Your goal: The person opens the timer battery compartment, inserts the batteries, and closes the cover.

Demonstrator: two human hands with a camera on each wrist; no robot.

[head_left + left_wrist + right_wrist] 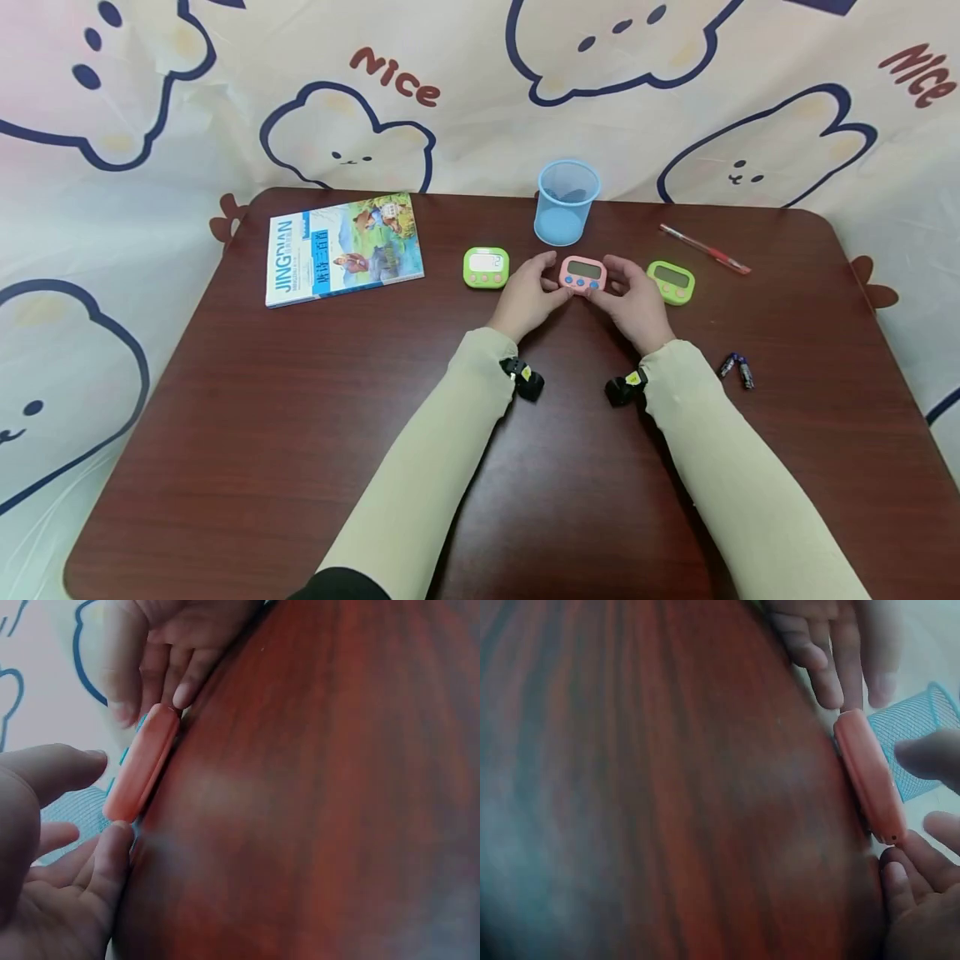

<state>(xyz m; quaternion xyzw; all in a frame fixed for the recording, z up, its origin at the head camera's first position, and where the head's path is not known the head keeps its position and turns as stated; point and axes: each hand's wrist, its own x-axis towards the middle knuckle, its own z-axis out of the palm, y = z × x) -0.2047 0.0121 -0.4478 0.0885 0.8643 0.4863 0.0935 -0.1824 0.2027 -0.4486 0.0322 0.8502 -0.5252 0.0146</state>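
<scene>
A pink digital timer (582,273) with a blank grey display and small round buttons sits mid-table between both hands. My left hand (527,293) is at its left end, with a fingertip touching the edge (129,787) in the left wrist view. At the right end, my right hand (633,302) touches it likewise, and the right thumb stands off its face in the right wrist view. A green timer (486,267) with a whitish display lies beside the left hand. Another green timer (671,282), its display grey, lies just beyond the right hand.
Behind the pink timer stands a blue mesh pen holder (566,204). A book (345,250) lies at the back left. To the right are a red pen (705,248) and two small batteries (737,370) near the right forearm. A printed cloth (472,142) hangs behind the table.
</scene>
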